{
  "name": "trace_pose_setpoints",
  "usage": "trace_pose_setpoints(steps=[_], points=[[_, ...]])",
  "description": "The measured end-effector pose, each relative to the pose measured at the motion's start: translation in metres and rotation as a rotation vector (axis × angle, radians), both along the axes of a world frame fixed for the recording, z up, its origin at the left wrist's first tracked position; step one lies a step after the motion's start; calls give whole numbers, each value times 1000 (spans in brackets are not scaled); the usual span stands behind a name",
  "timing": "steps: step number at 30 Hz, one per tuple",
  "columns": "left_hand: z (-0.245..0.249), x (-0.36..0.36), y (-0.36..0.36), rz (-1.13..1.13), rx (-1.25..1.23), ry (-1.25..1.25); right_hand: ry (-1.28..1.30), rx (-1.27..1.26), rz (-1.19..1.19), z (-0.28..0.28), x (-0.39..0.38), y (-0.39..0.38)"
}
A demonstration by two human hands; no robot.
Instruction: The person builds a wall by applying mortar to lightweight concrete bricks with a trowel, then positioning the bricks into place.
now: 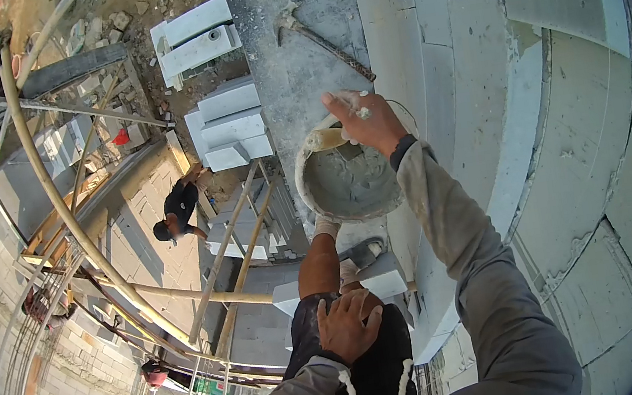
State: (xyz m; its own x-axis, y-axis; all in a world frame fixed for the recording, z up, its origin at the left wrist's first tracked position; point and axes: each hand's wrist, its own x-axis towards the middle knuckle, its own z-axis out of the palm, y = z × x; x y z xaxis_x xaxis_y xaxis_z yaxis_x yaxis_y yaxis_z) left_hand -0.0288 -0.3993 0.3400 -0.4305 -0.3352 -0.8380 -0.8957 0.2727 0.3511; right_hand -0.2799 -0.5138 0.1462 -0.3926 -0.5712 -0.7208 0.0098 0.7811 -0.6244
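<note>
Right hand (373, 123) nearer, fingers curled, grip unclear; yellowish handle (326, 140) just left of them, long axis crosswise over bucket (302, 186); left hand (349, 327) on shorts (306, 354), fingers loosely spread.

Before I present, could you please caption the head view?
Right hand at a bucket of grey mix, left hand over shorts, hammer beyond.

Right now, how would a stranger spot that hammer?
Find the pale block wall, then the grey platform alongside. Past the mortar bucket, on that platform, lies the hammer. Unlike the round bucket, it is slim, with a long handle and curved head.
</note>
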Motion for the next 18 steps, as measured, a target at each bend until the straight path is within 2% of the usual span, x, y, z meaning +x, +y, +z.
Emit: trace_pose_setpoints(steps=[1,3,4,6,8,13,15,16,18], points=[[-2,1,2,3,-6,-6,-340,231,-2,25,13,-3],[-4,4,5,-3,-32,6,-505,337,-122,19,45,5],[-5,5,8,-29,-76,12,-505,329,-142,1,68,16],[-7,11,14,-50,-115,12,-326,154,-346,-28,118,49],[-10,15,10,3,31,-54,-23,13,-297,-2,146,87],[-14,24,11,-52,5,-29,-207,-117,-366,72,145,177],[-16,31,13,-44,-138,76,-92,220,-155,107,135,192],[-16,41,13,-46,-137,74,-93,221,-157,107,138,204],[-17,58,9,71,-72,50,212,181,58,89,148,223]])
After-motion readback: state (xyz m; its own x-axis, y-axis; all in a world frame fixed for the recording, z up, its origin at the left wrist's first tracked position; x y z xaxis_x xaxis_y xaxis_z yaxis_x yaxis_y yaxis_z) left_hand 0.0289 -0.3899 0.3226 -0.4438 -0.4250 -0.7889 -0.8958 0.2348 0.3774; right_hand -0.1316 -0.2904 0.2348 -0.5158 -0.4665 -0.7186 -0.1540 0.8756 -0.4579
